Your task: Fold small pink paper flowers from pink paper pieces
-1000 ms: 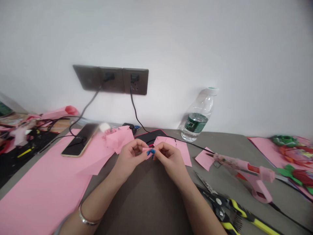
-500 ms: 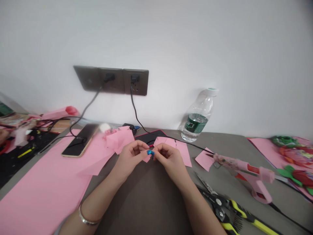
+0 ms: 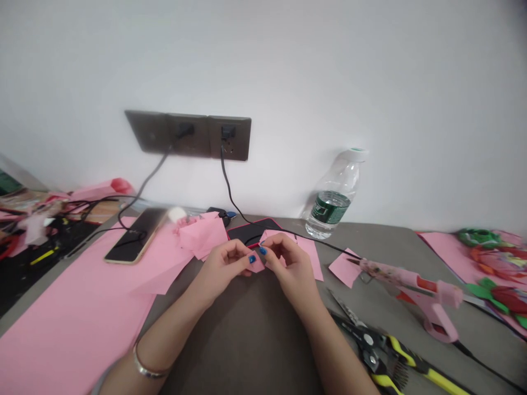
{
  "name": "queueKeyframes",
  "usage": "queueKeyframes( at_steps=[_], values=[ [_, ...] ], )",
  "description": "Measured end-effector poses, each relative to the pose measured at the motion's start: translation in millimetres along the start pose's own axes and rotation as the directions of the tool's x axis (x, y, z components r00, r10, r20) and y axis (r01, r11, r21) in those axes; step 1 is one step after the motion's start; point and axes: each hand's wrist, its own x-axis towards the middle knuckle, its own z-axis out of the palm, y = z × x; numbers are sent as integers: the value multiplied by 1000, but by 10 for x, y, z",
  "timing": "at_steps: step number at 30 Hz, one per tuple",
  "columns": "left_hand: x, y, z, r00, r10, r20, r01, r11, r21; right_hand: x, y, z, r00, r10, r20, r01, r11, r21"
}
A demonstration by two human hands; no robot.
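Between the thumb and fingers of my left hand (image 3: 224,267) is a small folded piece of pink paper (image 3: 257,265), its pointed end sticking out to the right. My right hand (image 3: 293,266) is just beside that point, thumb and index fingertips close together in a pinch. Whether anything thin is between them cannot be seen. Both hands are held over the near middle of the table. Behind them lie a dark phone with a red edge (image 3: 247,232) and pink paper squares (image 3: 312,253).
Large pink sheets (image 3: 82,307) lie left, under a phone (image 3: 134,238). A water bottle (image 3: 331,203) leans against the wall. At right are a pink glue gun (image 3: 415,291), yellow-black pliers (image 3: 370,343) and a small paper square (image 3: 346,269). A black cable (image 3: 230,192) crosses the table.
My hands have drawn slightly apart. My right fingertips have moved off the left thumb, and more of the folded pink paper now shows in my left hand.
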Motion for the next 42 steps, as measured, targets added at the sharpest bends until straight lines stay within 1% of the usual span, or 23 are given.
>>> queueKeyframes(
  at_steps=[2,3,5,7,15,21,26,29,33,39,42],
  values=[
    [8,-11,-10,999,-17,-45,14,997,-73,3,-25,1,993,-118,14,119,990,-81],
    [13,-19,-17,998,-24,-63,17,994,-106,5,-32,5,987,-155,37,158,981,-113],
    [24,-34,-26,995,-33,-93,18,988,-153,6,-34,16,980,-179,86,191,968,-160],
    [31,-43,-29,992,-45,-115,25,986,-166,5,-24,26,979,-173,108,191,964,-182],
    [26,6,-22,984,-94,-151,70,985,-158,-4,-12,22,981,-167,101,183,967,-178],
    [31,13,-26,981,-65,-183,43,991,-124,-8,0,26,977,-182,109,199,965,-171],
    [34,3,-24,981,-67,-181,41,989,-144,-12,11,26,974,-191,121,210,962,-173],
    [33,2,-23,982,-52,-179,28,990,-138,-11,12,24,974,-193,122,212,962,-170],
    [32,1,-27,982,-19,-189,2,996,-90,-7,13,21,970,-206,128,225,962,-156],
    [24,-11,-47,986,37,-162,-35,999,12,-10,-8,21,978,-157,140,179,970,-165],
    [18,-10,-46,985,70,-159,-62,997,55,-7,-2,21,978,-151,146,173,974,-146]
  ],
)
